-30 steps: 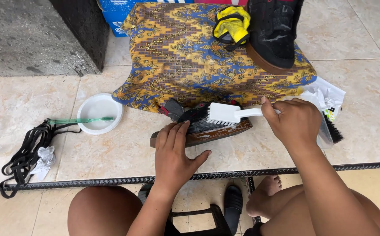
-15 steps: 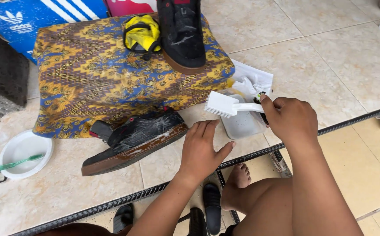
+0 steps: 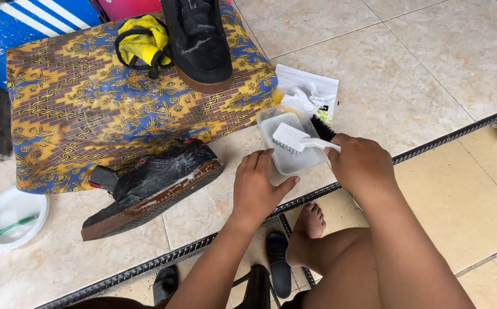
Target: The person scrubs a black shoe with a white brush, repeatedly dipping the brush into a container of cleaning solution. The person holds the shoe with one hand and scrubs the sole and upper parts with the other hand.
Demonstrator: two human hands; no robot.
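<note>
The right hand (image 3: 363,166) grips a white brush (image 3: 295,139), bristles down in the clear tub (image 3: 290,144) on the floor; the left hand (image 3: 257,186) rests open beside it, holding nothing. Pressing hard could tip the tub, wetting the soapy black shoe (image 3: 148,186) to its left
</note>
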